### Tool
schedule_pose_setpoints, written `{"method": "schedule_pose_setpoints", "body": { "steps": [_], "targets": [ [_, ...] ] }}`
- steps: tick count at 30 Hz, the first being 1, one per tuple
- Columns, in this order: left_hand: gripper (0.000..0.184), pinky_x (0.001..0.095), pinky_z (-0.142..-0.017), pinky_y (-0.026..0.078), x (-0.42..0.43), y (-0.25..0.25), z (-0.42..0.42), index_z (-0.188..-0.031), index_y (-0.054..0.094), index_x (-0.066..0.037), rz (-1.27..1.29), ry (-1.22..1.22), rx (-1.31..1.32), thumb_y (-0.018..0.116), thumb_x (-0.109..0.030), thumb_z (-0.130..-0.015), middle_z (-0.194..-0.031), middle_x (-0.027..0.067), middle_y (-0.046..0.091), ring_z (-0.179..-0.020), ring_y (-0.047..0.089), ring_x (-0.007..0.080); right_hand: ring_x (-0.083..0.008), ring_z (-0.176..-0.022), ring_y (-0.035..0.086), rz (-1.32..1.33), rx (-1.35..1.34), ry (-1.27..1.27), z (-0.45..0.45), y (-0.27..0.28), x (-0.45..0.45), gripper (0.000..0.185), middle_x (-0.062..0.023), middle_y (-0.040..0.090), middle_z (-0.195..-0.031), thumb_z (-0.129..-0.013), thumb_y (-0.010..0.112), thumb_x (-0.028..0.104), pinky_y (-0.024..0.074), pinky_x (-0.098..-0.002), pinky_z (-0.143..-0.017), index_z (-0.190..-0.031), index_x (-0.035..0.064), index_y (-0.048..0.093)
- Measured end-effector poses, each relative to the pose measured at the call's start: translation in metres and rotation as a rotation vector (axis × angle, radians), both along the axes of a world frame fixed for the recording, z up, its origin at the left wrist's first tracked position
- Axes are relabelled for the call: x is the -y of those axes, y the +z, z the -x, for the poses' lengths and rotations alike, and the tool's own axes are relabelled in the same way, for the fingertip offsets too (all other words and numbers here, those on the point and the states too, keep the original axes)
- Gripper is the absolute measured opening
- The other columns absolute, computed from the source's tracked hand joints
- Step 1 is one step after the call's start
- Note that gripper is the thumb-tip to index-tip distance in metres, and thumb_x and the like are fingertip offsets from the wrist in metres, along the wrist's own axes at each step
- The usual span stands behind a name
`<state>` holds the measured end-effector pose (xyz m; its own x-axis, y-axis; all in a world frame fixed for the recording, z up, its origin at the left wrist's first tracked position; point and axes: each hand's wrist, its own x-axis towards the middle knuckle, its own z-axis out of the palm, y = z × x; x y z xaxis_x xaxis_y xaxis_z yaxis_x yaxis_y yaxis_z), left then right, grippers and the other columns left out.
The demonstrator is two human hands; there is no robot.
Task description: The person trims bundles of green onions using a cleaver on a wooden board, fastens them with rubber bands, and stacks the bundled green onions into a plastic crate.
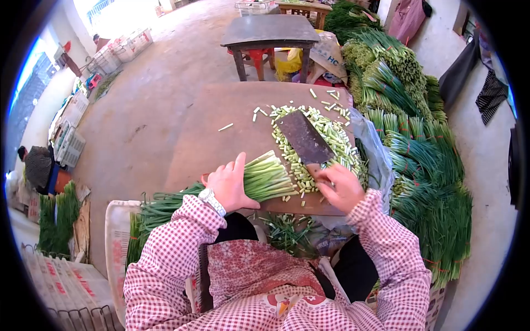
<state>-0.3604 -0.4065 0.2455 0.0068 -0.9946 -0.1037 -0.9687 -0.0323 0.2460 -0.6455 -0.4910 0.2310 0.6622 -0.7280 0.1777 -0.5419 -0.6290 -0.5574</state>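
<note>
My left hand (227,183), a watch on its wrist, presses over a thick bunch of chives (267,177) on the brown board (193,121), gripping it with the thumb spread. The pale cut ends point right, and the long green leaves trail off left under my forearm. My right hand (340,187) is closed round the wooden handle of a cleaver (305,138). Its wide dark blade lies tilted over a heap of short cut stalk pieces (281,151), apart from the bunch. Part of the heap is hidden under the blade.
Tied green bundles (425,160) are stacked along the right wall. A clear plastic bag (375,143) hangs at the board's right edge. A dark table (270,32) stands ahead. A white crate (118,220) is at my left; another person (40,168) sits farther left.
</note>
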Motion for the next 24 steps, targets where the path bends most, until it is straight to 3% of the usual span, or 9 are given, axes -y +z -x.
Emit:
{"method": "schedule_pose_setpoints", "body": {
  "steps": [2,4,10,12,14,16,18,21,24],
  "targets": [
    [0.105,0.0462,-0.091,0.044,0.004,0.012,0.008,-0.13,0.038,-0.004,-0.105,0.014,0.109,0.085,-0.048,-0.048,-0.119,0.0155,0.052,-0.109,0.053,0.0356,-0.0298,-0.088,0.059,0.135,0.206,0.066,-0.034,0.0,0.001,0.021,-0.0139,0.059,-0.092,-0.08,0.066,0.015,0.048,-0.0394,-0.077,-0.097,0.0037,0.061],
    [0.1,0.0464,-0.089,0.044,0.005,0.011,0.019,-0.126,0.043,-0.004,-0.147,0.006,0.18,0.085,-0.049,-0.047,-0.117,0.0132,0.052,-0.109,0.052,0.0333,-0.0302,-0.088,0.059,0.142,0.213,0.086,-0.061,-0.001,0.0,0.019,-0.0137,0.06,-0.09,-0.08,0.065,0.014,0.0481,-0.0393,-0.078,-0.097,0.0038,0.061],
    [0.093,0.0475,-0.085,0.045,-0.007,-0.024,0.021,-0.116,0.044,-0.001,0.227,-0.016,0.139,0.086,-0.042,-0.044,-0.109,0.0147,0.052,-0.104,0.053,0.0326,-0.0294,-0.074,0.061,0.018,0.308,0.141,-0.084,-0.03,0.013,0.012,-0.0125,0.061,-0.082,-0.08,0.065,0.009,0.0497,-0.0363,-0.069,-0.091,0.0044,0.065],
    [0.083,0.0432,-0.076,0.049,-0.006,-0.029,0.024,-0.107,0.043,-0.001,0.21,0.024,0.126,0.085,-0.037,-0.044,-0.101,0.0151,0.053,-0.091,0.058,0.0338,-0.0328,-0.083,0.058,-0.052,0.235,0.047,-0.092,-0.032,0.016,0.011,-0.0146,0.06,-0.083,-0.081,0.062,0.011,0.0475,-0.0397,-0.075,-0.088,0.0034,0.06],
    [0.084,0.0423,-0.075,0.049,-0.008,-0.029,0.026,-0.108,0.043,-0.001,0.189,0.062,0.172,0.084,-0.04,-0.046,-0.1,0.0138,0.053,-0.091,0.059,0.0321,-0.0336,-0.08,0.057,0.01,0.257,0.043,-0.095,-0.044,0.02,0.012,-0.0156,0.058,-0.082,-0.08,0.062,0.014,0.0468,-0.0408,-0.072,-0.087,0.0044,0.058],
    [0.084,0.0444,-0.082,0.047,-0.009,-0.024,0.027,-0.111,0.043,-0.002,0.105,0.086,0.138,0.085,-0.041,-0.049,-0.105,0.0147,0.053,-0.098,0.057,0.0324,-0.0321,-0.08,0.058,0.022,0.15,0.055,-0.082,-0.027,0.02,0.015,-0.0144,0.058,-0.085,-0.079,0.065,0.016,0.0471,-0.04,-0.072,-0.089,0.0059,0.06],
    [0.094,0.0459,-0.087,0.045,-0.012,-0.02,0.026,-0.125,0.038,-0.002,0.085,0.078,0.082,0.084,-0.041,-0.052,-0.113,0.0166,0.052,-0.105,0.056,0.0341,-0.0313,-0.081,0.057,0.065,0.045,-0.026,-0.058,-0.012,0.025,0.021,-0.0135,0.059,-0.088,-0.081,0.065,0.02,0.0475,-0.039,-0.074,-0.094,0.0037,0.062],
    [0.103,0.047,-0.089,0.044,-0.01,-0.014,0.026,-0.132,0.035,-0.002,0.106,0.077,0.074,0.084,-0.044,-0.052,-0.117,0.018,0.051,-0.108,0.055,0.035,-0.0338,-0.088,0.057,0.071,-0.144,-0.101,-0.008,-0.029,0.03,0.032,-0.0174,0.057,-0.091,-0.081,0.066,0.029,0.0464,-0.0413,-0.079,-0.097,0.0027,0.059],
    [0.109,0.0483,-0.091,0.043,-0.003,-0.005,0.026,-0.134,0.033,0.001,-0.102,0.055,0.045,0.084,-0.046,-0.05,-0.12,0.019,0.05,-0.11,0.053,0.0362,-0.0358,-0.092,0.057,0.103,-0.397,-0.099,0.014,-0.046,0.015,0.052,-0.0207,0.057,-0.099,-0.072,0.073,0.037,0.046,-0.04,-0.085,-0.106,0.0007,0.057]
  ]
}}
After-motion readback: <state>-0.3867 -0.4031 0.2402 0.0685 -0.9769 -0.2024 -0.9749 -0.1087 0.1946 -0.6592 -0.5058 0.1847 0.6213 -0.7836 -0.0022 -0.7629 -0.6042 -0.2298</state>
